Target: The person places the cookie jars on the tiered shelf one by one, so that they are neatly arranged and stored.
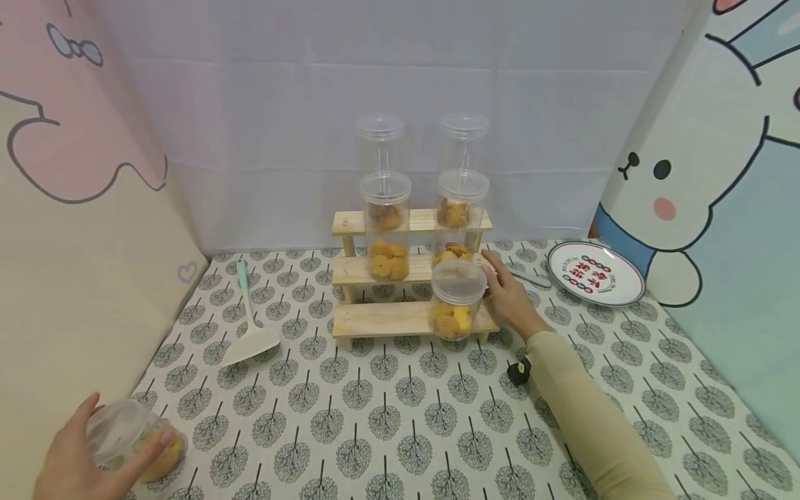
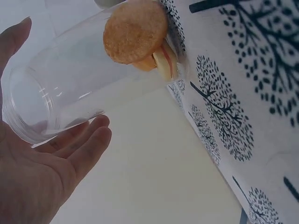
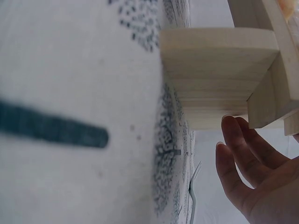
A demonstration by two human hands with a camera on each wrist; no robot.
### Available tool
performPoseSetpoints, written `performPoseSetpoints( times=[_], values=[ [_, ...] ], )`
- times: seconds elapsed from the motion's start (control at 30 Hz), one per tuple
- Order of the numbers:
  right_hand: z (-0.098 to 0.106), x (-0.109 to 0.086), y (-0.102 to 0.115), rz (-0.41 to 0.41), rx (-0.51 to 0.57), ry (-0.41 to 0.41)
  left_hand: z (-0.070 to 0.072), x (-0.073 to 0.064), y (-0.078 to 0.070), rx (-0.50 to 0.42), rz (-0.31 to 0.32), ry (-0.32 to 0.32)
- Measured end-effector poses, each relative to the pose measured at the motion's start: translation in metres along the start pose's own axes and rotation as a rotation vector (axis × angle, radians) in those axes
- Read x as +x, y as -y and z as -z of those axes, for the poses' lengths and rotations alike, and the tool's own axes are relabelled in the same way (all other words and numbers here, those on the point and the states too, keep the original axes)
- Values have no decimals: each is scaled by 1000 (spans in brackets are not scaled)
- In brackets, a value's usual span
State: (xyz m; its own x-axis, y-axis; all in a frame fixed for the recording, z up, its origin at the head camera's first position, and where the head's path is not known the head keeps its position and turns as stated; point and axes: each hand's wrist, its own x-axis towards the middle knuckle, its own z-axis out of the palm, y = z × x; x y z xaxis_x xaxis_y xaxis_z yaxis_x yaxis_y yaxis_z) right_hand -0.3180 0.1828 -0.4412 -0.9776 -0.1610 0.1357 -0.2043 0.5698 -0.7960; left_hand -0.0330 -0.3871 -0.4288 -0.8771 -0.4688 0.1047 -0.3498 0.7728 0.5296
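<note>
At the lower left of the head view, my left hand (image 1: pixel 94 451) is spread around a clear lidded jar (image 1: pixel 165 462) standing on the cloth. The left wrist view shows round cookies (image 2: pixel 135 32) at the jar's bottom and a gap between thumb and jar wall. My right hand (image 1: pixel 509 298) is at the right end of a three-step wooden rack (image 1: pixel 381 316). In the right wrist view its fingers (image 3: pixel 254 158) extend beside the wood; whether they touch it is unclear. A jar of yellow cookies (image 1: pixel 453 316) stands on the lowest step, near this hand.
Several more clear jars stand on the upper steps, including one with flower-shaped cookies (image 1: pixel 387 260). A white spatula (image 1: pixel 252 340) lies left of the rack. At the right are a printed plate (image 1: pixel 596 274), a grey-handled utensil (image 1: pixel 531 278) and a small black object (image 1: pixel 517 373).
</note>
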Motion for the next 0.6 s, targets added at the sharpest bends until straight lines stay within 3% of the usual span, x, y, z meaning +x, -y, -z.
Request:
performPoseSetpoints(
  times=[0.17, 0.43, 0.6],
  values=[
    [0, -1, 1, -1, -13, -8, 1, -3, -3, -7, 51, 23],
    [1, -2, 1, 38, -22, -15, 0, -7, -3, -18, 108, -12],
    [1, -1, 2, 37, -38, -15, 0, -7, -3, -38, 103, -17]
  ],
)
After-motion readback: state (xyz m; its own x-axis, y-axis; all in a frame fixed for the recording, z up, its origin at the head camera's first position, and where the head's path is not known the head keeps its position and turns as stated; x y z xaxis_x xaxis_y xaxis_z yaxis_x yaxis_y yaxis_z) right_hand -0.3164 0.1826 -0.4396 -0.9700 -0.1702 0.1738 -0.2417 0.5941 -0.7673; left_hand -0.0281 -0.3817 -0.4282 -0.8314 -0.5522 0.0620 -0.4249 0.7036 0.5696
